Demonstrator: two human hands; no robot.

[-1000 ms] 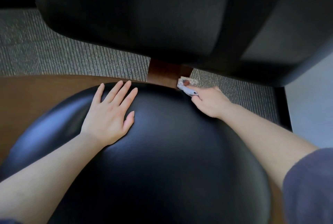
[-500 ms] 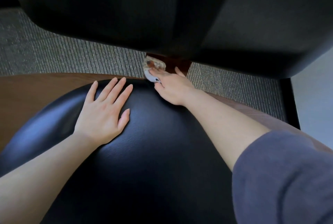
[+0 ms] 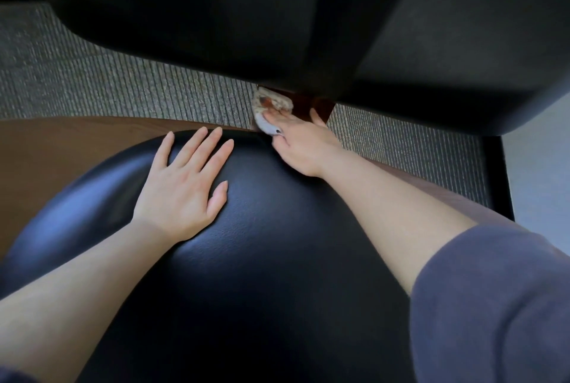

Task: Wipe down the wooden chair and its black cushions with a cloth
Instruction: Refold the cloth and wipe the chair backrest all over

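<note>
Head view shows our grey sleeve nearest, above the black seat cushion. Our left hand lies flat on that cushion, fingers straight and spread. Farther on, our right hand grips the patterned cloth, pressing it against the wooden post under the black back cushion, thumb on the post's other side. Striped carpet lies beyond the wooden seat shell.
</note>
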